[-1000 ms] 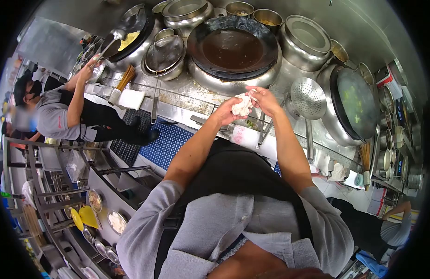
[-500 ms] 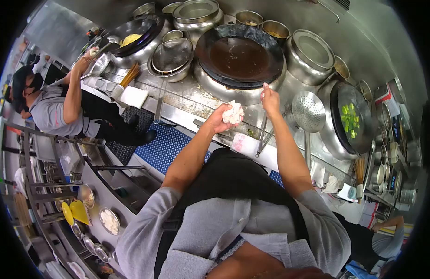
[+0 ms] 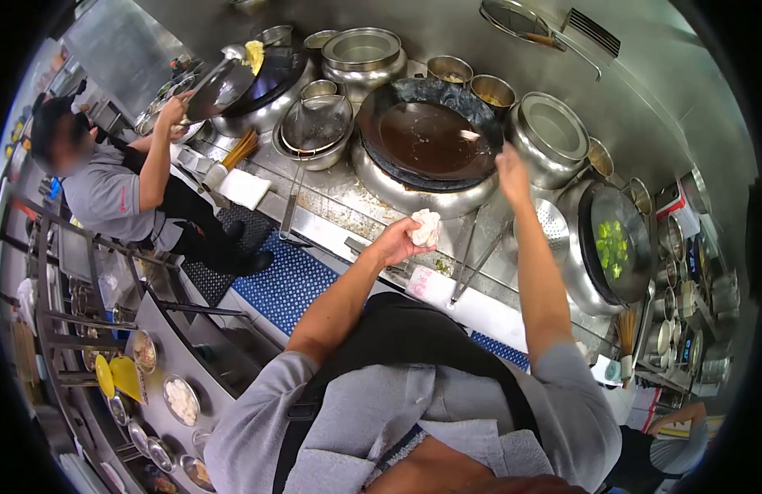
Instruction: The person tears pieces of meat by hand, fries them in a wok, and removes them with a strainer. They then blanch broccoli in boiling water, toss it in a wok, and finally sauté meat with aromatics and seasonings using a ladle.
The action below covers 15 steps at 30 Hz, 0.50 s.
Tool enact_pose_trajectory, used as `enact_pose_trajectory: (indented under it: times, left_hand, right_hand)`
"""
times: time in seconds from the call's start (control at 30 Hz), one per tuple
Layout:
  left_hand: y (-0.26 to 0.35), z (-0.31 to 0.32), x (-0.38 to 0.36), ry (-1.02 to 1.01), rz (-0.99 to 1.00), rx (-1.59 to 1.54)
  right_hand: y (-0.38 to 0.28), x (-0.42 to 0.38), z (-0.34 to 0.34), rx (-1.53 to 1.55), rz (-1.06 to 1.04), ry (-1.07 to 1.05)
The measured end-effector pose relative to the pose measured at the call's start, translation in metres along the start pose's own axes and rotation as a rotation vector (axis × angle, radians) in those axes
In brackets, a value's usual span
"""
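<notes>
Cupped in my left hand [image 3: 397,241] is a lump of pale, soft food [image 3: 425,228] that looks like raw meat. It is held in front of the stove edge, below the large wok [image 3: 422,160]. Brown liquid, probably oil, lies in that wok. A small pale piece [image 3: 470,135] shows over the wok's right side; whether it is in the air or on the liquid is hard to tell. My right hand [image 3: 512,174] is at the wok's right rim, its fingers smeared by motion. Below it, a perforated ladle [image 3: 554,229] lies partly behind my forearm.
On the right, another wok [image 3: 632,243] holds green vegetables. Lidded pots [image 3: 555,123] and steel bowls [image 3: 448,69] line the back. At left, a co-worker [image 3: 109,173] lifts a ladle with yellow food over a wok. A strainer [image 3: 316,125] rests on a pot between us.
My right hand has moved outward to the wok's right rim, and a pale piece now shows over the wok. The lump stays in my left hand. The co-worker's ladle has risen with yellow food.
</notes>
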<state>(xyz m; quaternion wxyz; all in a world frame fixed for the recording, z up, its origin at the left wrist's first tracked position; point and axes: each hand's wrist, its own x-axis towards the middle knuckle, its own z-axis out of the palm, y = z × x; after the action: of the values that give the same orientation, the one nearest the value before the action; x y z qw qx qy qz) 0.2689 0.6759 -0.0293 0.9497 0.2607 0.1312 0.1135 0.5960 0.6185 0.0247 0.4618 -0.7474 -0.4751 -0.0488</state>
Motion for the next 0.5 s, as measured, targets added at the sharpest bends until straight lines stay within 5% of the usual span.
enact_pose_trajectory:
  times: [0.13,0.5]
  left_hand:
    - [-0.006,-0.002,0.017,0.058,-0.049,0.162]
    - [-0.029,0.016,0.046,0.351,0.085,0.446]
  right_hand:
    - [-0.06,-0.08,-0.019,0.417,0.34,-0.781]
    - [-0.056,-0.118,0.001,0.582,0.467,-0.637]
